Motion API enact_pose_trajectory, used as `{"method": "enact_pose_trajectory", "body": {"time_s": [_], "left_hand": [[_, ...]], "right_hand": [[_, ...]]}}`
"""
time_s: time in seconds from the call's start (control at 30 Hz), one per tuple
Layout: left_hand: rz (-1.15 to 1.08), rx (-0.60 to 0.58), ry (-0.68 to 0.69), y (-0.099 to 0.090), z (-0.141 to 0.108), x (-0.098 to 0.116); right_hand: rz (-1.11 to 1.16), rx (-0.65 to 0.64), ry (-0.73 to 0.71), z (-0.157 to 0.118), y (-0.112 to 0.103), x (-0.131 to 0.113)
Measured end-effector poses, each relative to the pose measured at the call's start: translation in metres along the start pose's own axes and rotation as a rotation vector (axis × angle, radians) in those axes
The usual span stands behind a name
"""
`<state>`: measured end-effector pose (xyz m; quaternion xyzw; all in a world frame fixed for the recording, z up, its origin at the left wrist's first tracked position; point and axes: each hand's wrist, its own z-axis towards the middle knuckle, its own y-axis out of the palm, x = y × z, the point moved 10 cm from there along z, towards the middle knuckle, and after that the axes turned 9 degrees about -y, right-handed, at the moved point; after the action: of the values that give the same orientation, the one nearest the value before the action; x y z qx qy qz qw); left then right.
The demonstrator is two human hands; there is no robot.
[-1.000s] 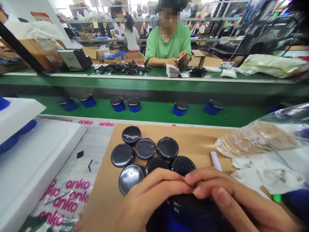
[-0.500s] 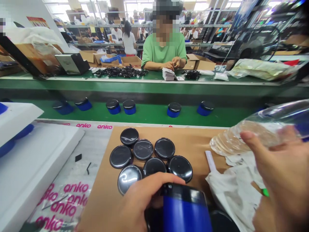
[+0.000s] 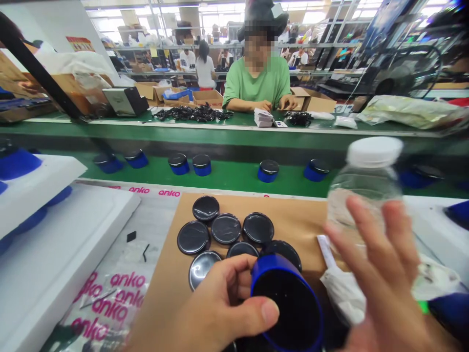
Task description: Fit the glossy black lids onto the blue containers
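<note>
My left hand (image 3: 223,303) holds a blue cylindrical unit (image 3: 289,303) by its side, thumb on the rim; the dark round end faces me. To the right, my right hand (image 3: 384,274) is raised, fingers spread and slightly blurred, in front of a clear plastic bottle (image 3: 366,186) with a white cap. The bottle stands upright; whether the fingers touch it is unclear. Several round black discs (image 3: 226,229) lie on the brown cardboard (image 3: 164,274) beyond my left hand. A crumpled white cloth (image 3: 340,293) lies between the blue unit and my right hand.
Blue units with black tops (image 3: 268,170) sit on the green conveyor (image 3: 230,183). White foam trays (image 3: 91,210) stand at the left, beside plastic printed in pink (image 3: 110,305). Across the line, a person in green (image 3: 256,83) sits behind black cables (image 3: 194,112).
The blue unit has been turned so its dark end faces me. The bottle went from lying tilted by my right hand to upright, and that hand's fingers have spread. The view shifted slightly.
</note>
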<state>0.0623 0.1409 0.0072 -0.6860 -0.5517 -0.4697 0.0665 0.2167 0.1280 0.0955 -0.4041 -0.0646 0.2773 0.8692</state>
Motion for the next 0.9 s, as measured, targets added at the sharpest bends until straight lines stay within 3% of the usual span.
{"method": "enact_pose_trajectory", "body": {"time_s": [0.1, 0.2, 0.33, 0.43, 0.67, 0.8, 0.9], "left_hand": [[-0.017, -0.001, 0.009, -0.001, 0.002, 0.0], [0.015, 0.051, -0.009, -0.006, 0.003, -0.001], [0.021, 0.061, -0.009, -0.009, 0.003, -0.001], [0.009, 0.033, 0.005, -0.006, 0.004, 0.0], [0.019, 0.056, 0.001, -0.008, 0.0, 0.001], [0.022, 0.051, 0.025, -0.009, -0.001, 0.002], [0.031, 0.091, 0.018, -0.013, 0.0, 0.002]], "right_hand": [[-0.001, -0.121, -0.173, 0.003, 0.012, -0.013], [0.078, -0.103, -0.03, 0.002, 0.019, 0.014], [-0.023, -0.144, 0.198, -0.011, 0.042, 0.052], [-0.07, -0.196, 0.129, -0.013, 0.055, 0.053], [-0.177, -0.165, 0.169, -0.011, 0.05, 0.049], [-0.181, -0.249, 0.356, -0.028, 0.058, 0.071], [-0.108, -0.216, 0.455, -0.034, 0.053, 0.088]]}}
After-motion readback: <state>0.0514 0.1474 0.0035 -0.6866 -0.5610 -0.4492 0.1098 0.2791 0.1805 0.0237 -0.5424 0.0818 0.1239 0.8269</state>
